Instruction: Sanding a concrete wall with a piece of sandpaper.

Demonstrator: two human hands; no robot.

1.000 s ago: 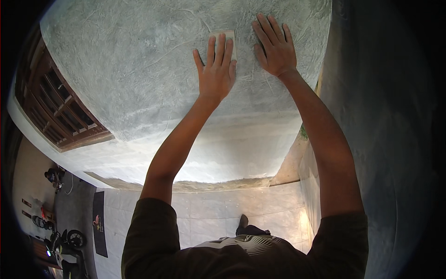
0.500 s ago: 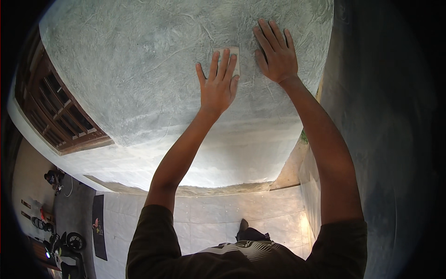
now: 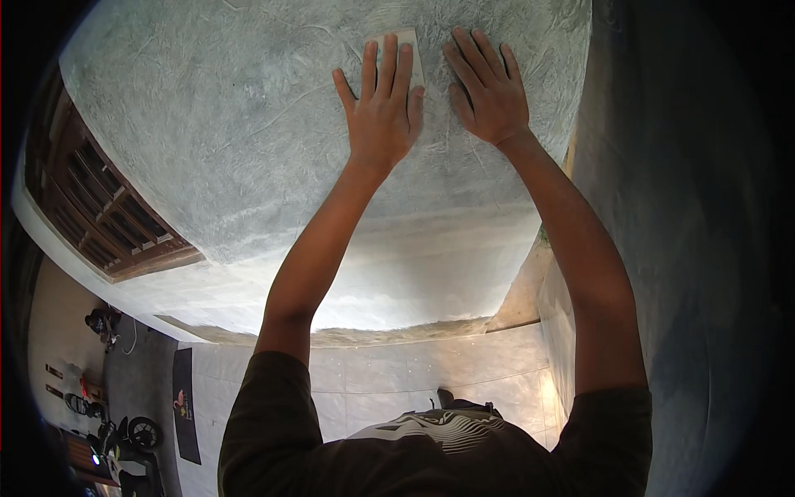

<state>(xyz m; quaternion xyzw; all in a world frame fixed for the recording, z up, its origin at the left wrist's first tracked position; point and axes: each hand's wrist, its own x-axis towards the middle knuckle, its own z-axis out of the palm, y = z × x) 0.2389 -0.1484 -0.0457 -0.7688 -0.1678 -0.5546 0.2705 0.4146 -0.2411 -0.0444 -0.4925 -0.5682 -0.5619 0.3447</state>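
Observation:
A rough grey plaster wall (image 3: pixel 273 157) rises in front of me. High on it my left hand (image 3: pixel 383 123) lies flat with the fingers spread, pressing a thin beige sheet (image 3: pixel 407 36), seemingly sandpaper, against the surface. The sheet's top and right edges show beyond the fingers; the palm hides the rest. To its right, my right hand (image 3: pixel 499 108) rests open on bare plaster, fingers slightly apart and nothing in it. It is close to the wall's right edge.
A brown wooden window (image 3: pixel 108 199) is set in the wall at left. Pale floor tiles (image 3: pixel 364 373) lie below, with a dark mat (image 3: pixel 185 406) and a motorcycle (image 3: pixel 124 451) at lower left. A darker wall (image 3: pixel 662 215) stands on the right.
My left hand has slid upward and a little left along the wall, and the beige sheet has moved up with it. The right hand has stayed nearly in place.

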